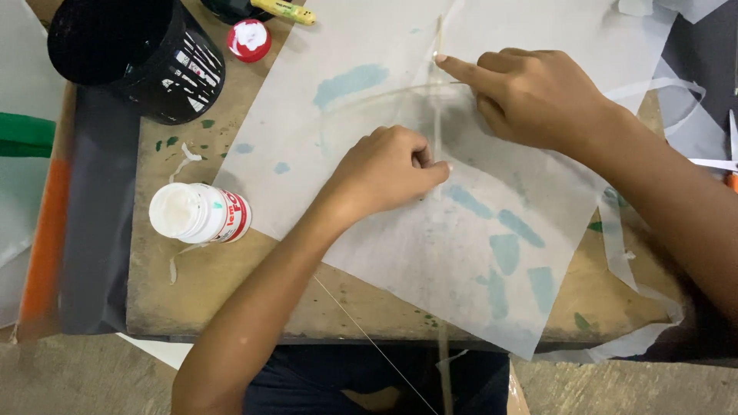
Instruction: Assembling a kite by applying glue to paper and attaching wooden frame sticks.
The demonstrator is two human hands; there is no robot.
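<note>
Worn wooden bench [231, 284], carrying a translucent white paper sheet [461, 253] with pale blue blotches. On the sheet: left hand [384, 169], grip clenched, pinching a thin pale stick [438, 131]; beyond it, right hand [530, 92], forefinger pressing the stick. Left of the sheet: open white glue jar [198, 214]; farther, black mesh cup [142, 54].

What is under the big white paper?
Under the paper, a wooden board with green paint marks shows faintly through. Thin sticks cross there too; both hands cover part.

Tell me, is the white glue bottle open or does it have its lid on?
Open. The glue bottle lies tipped on the wooden board, its white mouth uncovered. A red cap sits apart, farther up the board.
</note>
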